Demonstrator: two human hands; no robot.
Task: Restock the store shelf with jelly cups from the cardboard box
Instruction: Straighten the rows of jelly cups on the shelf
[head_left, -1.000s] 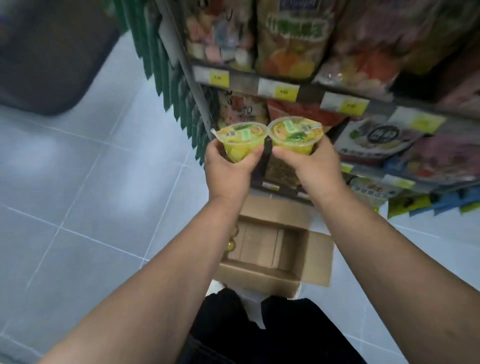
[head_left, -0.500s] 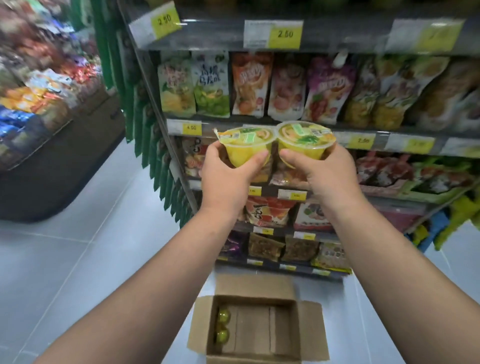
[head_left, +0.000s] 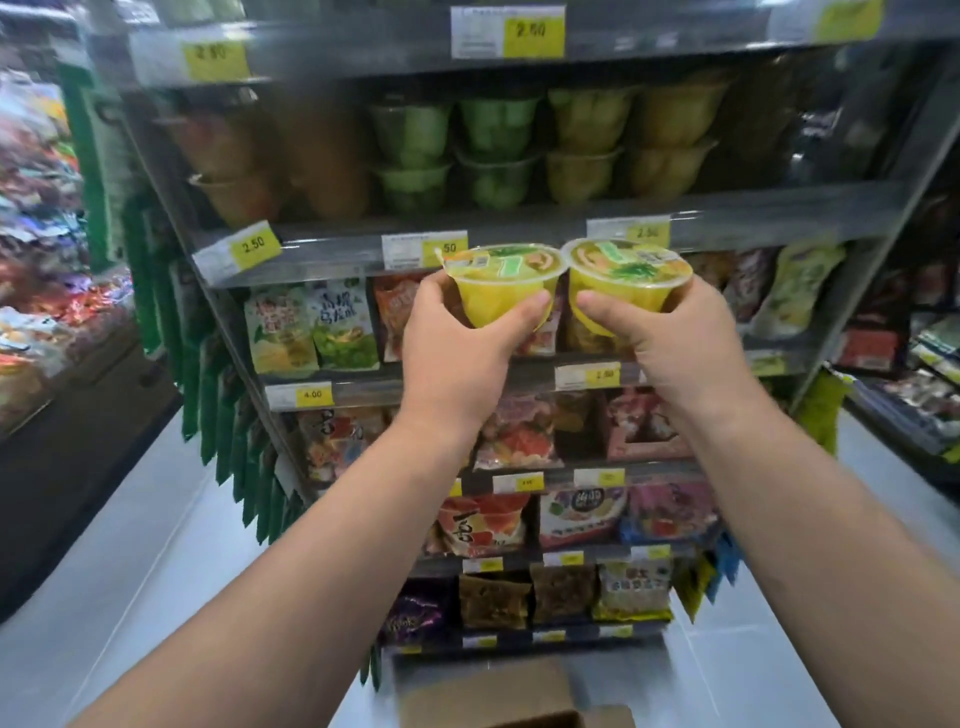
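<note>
Both arms reach up from the bottom corners of the frame toward the middle. The left grip (head_left: 457, 358) is curled round a yellow jelly cup (head_left: 501, 296), thumb on the near side and fingers hidden behind it. The right grip (head_left: 672, 353) holds a second cup (head_left: 631, 291) the same way. The two cups stand upright, side by side, and their printed lids look to meet rim to rim or very nearly. They are held in front of the grey shelf edge (head_left: 524, 234) that carries yellow 2.50 price tags (head_left: 254, 244).

Just above that edge, in the upper middle of the frame, stacked cups (head_left: 498, 150) fill the shelf two high: brownish ones at the left, green in the middle, yellow to the right. This part is blurred.

Below the held cups, rows of snack bags (head_left: 311, 327) fill the lower shelves, each row with its own tags. At the bottom centre, the cardboard box (head_left: 488, 693) sits on the pale tiled floor (head_left: 156, 545) with a flap open; its inside is out of view. Another rack of blurred goods (head_left: 41, 260) runs down the left edge.
</note>
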